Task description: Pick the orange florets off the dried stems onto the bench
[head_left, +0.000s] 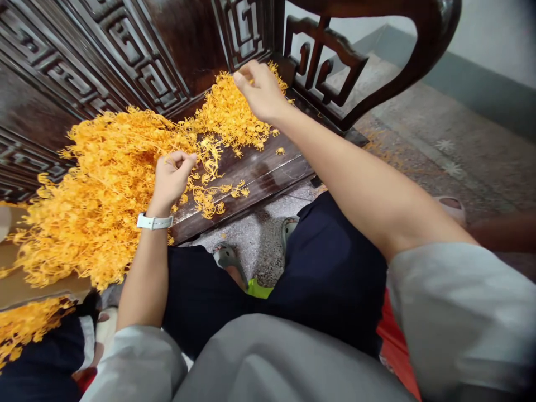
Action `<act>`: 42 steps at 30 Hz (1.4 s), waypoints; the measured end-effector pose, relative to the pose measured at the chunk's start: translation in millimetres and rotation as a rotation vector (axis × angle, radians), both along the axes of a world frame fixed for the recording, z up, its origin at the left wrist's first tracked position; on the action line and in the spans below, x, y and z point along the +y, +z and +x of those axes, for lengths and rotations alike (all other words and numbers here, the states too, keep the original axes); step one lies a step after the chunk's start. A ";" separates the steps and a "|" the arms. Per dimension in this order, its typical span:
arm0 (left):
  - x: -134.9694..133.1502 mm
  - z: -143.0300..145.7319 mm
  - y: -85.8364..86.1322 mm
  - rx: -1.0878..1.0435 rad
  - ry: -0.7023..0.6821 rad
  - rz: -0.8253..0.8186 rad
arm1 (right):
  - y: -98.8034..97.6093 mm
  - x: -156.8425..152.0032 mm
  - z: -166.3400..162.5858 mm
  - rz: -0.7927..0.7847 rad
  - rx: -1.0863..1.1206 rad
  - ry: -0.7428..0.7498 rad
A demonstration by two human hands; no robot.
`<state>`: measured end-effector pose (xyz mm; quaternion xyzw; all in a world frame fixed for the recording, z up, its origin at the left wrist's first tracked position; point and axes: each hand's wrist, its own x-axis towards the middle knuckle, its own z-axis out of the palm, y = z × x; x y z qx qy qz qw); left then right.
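My left hand (172, 174), with a pale watch on the wrist, is closed in a pinch on a thin yellow plastic sprig. It is in front of a large heap of branched yellow plastic sprigs (113, 167). A few loose sprigs (209, 198) lie on the dark wooden bench seat (259, 167) just right of it. Farther back, my right hand (262, 92) hovers over a smaller pile of little claw-shaped yellow pieces (228, 111). Its fingers are loosely curved with the thumb apart, and nothing shows between them.
The bench has a carved backrest (138, 56) and a curved armrest (402, 84). More sprigs (33, 324) are at the lower left, near another person's dark-clothed leg (42, 363). Yellow bits scatter over the floor (389, 151) at right. Another person's foot (452, 209) shows there.
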<state>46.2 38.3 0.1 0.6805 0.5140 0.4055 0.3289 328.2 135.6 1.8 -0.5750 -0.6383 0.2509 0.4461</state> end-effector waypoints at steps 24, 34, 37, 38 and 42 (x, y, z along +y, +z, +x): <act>16.2 42.6 -9.6 0.040 -0.146 0.050 | 0.5 -3.6 -29.9 -0.006 -0.131 0.050; -6.4 27.6 -9.9 -0.010 -0.180 -0.046 | -34.3 11.3 51.6 -0.176 -0.252 -0.100; 1.8 19.5 -16.2 0.052 -0.192 -0.038 | -32.0 1.1 36.1 -0.362 -0.267 0.272; 3.0 18.9 -16.9 0.078 -0.201 -0.032 | -27.6 -2.1 30.0 -0.448 -0.268 0.394; -2.3 26.1 -9.7 0.122 -0.236 -0.024 | -0.9 -17.7 17.4 -0.729 -0.271 0.732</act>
